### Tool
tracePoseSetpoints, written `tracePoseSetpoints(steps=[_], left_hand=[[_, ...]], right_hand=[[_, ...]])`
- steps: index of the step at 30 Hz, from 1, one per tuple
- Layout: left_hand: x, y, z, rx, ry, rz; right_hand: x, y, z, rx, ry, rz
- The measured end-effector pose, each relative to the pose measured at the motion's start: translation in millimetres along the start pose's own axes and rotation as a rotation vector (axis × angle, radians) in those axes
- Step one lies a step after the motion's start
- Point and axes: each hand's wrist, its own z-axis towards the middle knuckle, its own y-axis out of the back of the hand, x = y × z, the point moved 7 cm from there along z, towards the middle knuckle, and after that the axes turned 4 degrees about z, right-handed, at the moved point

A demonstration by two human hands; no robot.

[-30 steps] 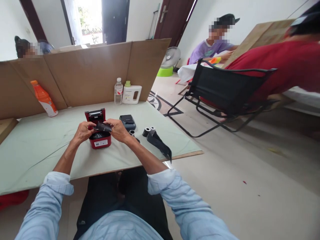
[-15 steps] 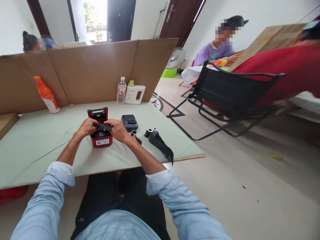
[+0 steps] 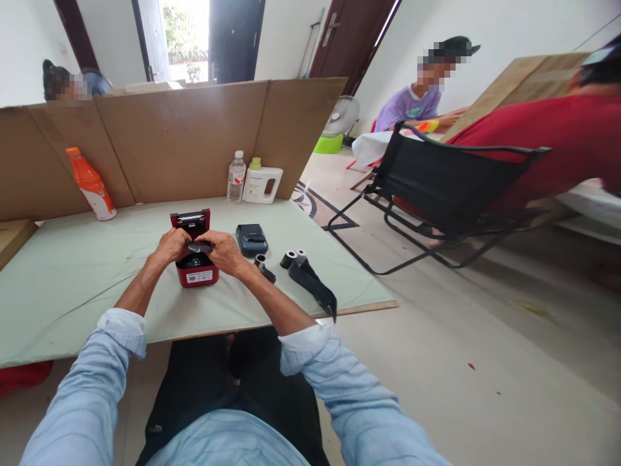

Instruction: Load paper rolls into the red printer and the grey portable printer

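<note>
A small red label printer (image 3: 198, 275) stands on the table with its lid (image 3: 191, 220) raised and a white sticker on its front. Over its open top, my left hand (image 3: 173, 247) pinches one end of a dark, shiny strip (image 3: 200, 247), which looks like label tape. My right hand (image 3: 225, 251) has its fingers closed on the other end. Part of the strip and the printer's inside are hidden by my fingers. To the right lie a dark blue-grey printer (image 3: 252, 239), a small black roll (image 3: 261, 260) and more rolls with a long black strip (image 3: 310, 281) trailing toward the table edge.
Behind the table (image 3: 111, 259) rises a cardboard screen (image 3: 184, 142). Against it stand an orange bottle (image 3: 90, 184), a clear water bottle (image 3: 236, 178) and a white jug (image 3: 262, 182). A black folding chair (image 3: 446, 168) with a person in red is at the right.
The strip between my hands has tilted and looks narrower. My right hand has shifted slightly left, bringing the hands closer together over the printer.
</note>
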Motion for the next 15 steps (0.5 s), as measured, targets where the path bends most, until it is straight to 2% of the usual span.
tracePoseSetpoints(steps=[3, 10, 15], left_hand=[[-2, -4.1, -2, 0.069, 0.029, 0.170], [-13, -1.3, -9, 0.155, -0.019, 0.350], [-17, -3.0, -12, 0.231, -0.057, 0.330]], right_hand=[[-2, -2, -2, 0.014, 0.011, -0.027], [7, -7, -9, -0.016, 0.090, -0.138], [2, -20, -13, 0.099, 0.065, -0.286]])
